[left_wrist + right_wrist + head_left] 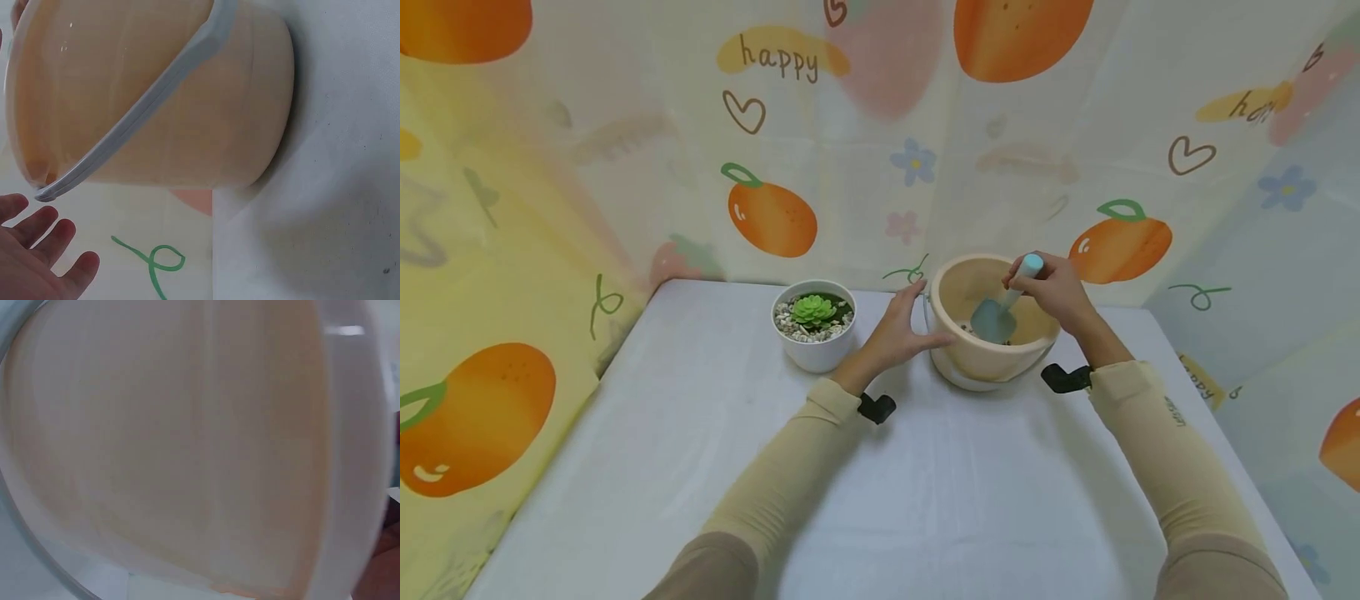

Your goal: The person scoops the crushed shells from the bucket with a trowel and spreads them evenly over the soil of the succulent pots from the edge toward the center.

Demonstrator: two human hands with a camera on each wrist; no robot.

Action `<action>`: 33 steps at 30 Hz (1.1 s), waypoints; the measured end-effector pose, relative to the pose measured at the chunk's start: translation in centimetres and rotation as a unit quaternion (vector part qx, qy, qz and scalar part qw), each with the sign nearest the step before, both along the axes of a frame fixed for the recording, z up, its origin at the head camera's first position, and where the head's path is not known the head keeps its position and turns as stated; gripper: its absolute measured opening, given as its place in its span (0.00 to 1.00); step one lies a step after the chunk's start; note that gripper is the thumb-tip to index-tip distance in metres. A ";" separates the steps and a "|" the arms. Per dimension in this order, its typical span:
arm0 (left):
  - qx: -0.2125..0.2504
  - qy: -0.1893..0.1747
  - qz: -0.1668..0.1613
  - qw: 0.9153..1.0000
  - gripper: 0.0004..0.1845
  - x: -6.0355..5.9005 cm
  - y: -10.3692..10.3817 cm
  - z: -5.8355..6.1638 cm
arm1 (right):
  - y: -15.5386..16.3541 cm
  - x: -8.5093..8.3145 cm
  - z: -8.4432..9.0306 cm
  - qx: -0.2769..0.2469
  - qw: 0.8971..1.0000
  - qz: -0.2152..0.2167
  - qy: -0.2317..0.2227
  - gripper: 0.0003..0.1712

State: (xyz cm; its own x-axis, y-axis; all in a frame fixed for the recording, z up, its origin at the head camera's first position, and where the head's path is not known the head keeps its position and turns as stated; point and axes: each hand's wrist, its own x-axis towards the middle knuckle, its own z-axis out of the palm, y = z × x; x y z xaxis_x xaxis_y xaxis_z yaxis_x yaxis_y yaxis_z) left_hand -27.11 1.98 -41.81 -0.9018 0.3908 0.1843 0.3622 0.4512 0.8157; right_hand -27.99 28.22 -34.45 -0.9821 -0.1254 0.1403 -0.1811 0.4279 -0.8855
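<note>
On the white table (925, 500) a beige bucket (992, 354) stands a little right of centre and toward the far edge, tipped so that its mouth faces the person. The right hand (1052, 292) is over the far right part of the rim, its fingers curled round the pale blue handle of a small scoop (1000, 315). The scoop's long axis slopes from the handle, up and to the right at the hand, down and to the left, with the grey-blue blade low inside the bucket near some small stones on its bottom. So the scoop lies straight below and left of the right hand, already inside the bucket, and that hand is the only one on it. The left hand (898, 329) is at the bucket's left side, fingers straight and spread, holding nothing; from the head view the fingertips seem to reach the wall, but the left wrist view shows the fingers (47, 250) with a gap between them and the bucket and its grey carrying handle (144, 106), so I cannot tell whether they touch. Just left of that hand stands a small white pot (815, 329) with a green succulent and pebbles, apart from the bucket. The right wrist view shows only the bucket's blurred inside.
</note>
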 end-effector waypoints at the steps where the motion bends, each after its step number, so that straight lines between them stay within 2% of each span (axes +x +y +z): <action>1: 0.000 -0.001 -0.001 1.000 0.57 0.0 0.1 -0.1 | -0.1 -0.1 -0.2 0.022 1.000 0.006 0.003 0.13; 6: 0.006 0.005 -0.007 1.000 0.57 -0.3 0.7 -0.6 | -0.4 -0.9 -1.0 0.132 0.990 0.043 0.015 0.11; 9: 0.008 0.012 -0.008 1.000 0.57 -0.4 0.9 -0.9 | -0.6 -1.2 -1.2 0.172 0.983 0.064 0.019 0.09; 12: 0.008 0.012 -0.007 1.000 0.58 -0.3 1.1 -1.0 | -0.8 -1.4 -1.3 0.191 0.979 0.072 0.016 0.09; 18: 0.008 0.010 -0.003 1.000 0.58 -0.4 1.3 -1.0 | -1.1 -1.9 -1.7 0.214 0.975 0.057 0.000 0.13; 22: 0.009 0.009 0.001 1.000 0.59 -0.4 1.5 -1.1 | -1.4 -2.0 -2.1 0.224 0.974 0.027 0.022 0.16; 27: 0.002 0.008 0.002 1.000 0.60 -0.4 1.6 -1.0 | -1.4 -1.8 -1.8 0.248 0.968 -0.009 0.043 0.16; 33: 0.000 0.022 -0.008 1.000 0.61 -0.6 1.6 -0.8 | -1.3 -1.7 -1.0 0.285 0.958 0.032 0.027 0.11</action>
State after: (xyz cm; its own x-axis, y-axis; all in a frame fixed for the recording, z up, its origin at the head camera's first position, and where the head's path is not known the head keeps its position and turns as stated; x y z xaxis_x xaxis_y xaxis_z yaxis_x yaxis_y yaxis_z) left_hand -27.71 3.57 -42.61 -0.8869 0.4045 0.2231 0.4041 0.4452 0.7990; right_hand -29.67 26.96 -35.47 -0.9630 -0.2567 0.0825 -0.2628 0.8250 -0.5002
